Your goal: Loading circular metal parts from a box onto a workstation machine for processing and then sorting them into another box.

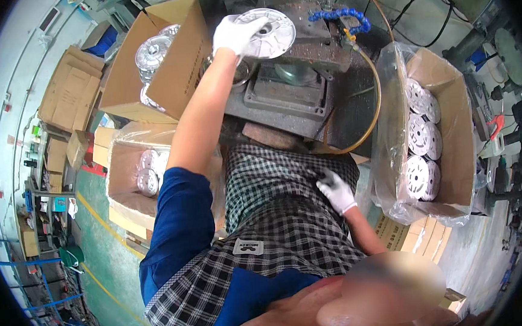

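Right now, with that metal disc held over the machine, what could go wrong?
1. The left hand pinches the ribbed metal disc only at its rim; the grip could slip and drop it onto the press fixture.
2. The blue coolant nozzle sits close beside the disc and might get knocked.
3. The right hand rests on the checked apron, too far to steady the disc.
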A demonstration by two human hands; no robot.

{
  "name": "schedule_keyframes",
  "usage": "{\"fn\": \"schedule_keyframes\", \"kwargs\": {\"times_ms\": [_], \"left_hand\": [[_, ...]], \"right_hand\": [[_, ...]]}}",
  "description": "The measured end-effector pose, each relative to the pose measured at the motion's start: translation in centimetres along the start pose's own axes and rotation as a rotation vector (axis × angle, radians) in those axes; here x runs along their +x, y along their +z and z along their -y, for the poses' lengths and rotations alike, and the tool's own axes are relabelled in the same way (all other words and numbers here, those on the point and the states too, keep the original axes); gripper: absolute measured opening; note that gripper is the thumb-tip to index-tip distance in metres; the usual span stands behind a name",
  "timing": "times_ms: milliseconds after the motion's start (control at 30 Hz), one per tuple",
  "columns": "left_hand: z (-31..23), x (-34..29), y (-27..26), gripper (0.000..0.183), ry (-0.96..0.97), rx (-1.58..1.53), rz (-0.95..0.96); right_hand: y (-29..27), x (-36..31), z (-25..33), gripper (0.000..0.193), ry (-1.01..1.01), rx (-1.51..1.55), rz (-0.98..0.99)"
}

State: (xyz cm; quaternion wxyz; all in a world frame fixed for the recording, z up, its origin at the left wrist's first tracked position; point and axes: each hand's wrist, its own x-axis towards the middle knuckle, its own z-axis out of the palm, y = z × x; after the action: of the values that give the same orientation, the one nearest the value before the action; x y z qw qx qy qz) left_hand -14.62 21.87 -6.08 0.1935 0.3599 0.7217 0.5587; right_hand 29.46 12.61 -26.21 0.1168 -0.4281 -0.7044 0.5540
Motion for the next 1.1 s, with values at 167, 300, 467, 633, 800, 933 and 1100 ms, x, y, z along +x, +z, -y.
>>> {"fn": "schedule_keyframes", "kwargs": {"times_ms": [167, 300, 467, 633, 800, 933, 1100], "left_hand": [[-2.5, 3.6, 3.9, 0.071, -0.073, -0.049, -0.056], [0.3, 7.7, 5.8, 0.090, -0.139, 0.187, -0.072], [-0.4, 7.3, 6.5, 0.090, -0.180, 0.277, -0.128], [1.4, 8.9, 5.9, 0.081, -0.239, 0.172, 0.051], [-0.6, 7.7, 6.1, 0.079, -0.194, 0.434, 0.030], [-1.6, 7.2, 5.0, 0.079, -0.223, 0.501, 0.048], [-2.1, 7.6, 4.7, 0.082, -0.247, 0.700, 0.161]], "right_hand": [[-0.2, -1.9, -2.1, 0.049, 0.092, 0.078, -0.176], [-0.4, -1.4, -1.7, 0.038, 0.154, -0.081, -0.177], [-0.6, -0.9, -3.6, 0.035, 0.196, -0.019, -0.160], [-0.8, -0.3, -2.1, 0.035, 0.164, 0.075, -0.118], [-0.9, 0.1, -2.2, 0.034, 0.199, -0.029, -0.133], [-0.9, 0.3, -3.3, 0.033, 0.197, -0.069, -0.129], [-0.8, 0.6, -3.9, 0.033, 0.208, 0.019, -0.140]]}}
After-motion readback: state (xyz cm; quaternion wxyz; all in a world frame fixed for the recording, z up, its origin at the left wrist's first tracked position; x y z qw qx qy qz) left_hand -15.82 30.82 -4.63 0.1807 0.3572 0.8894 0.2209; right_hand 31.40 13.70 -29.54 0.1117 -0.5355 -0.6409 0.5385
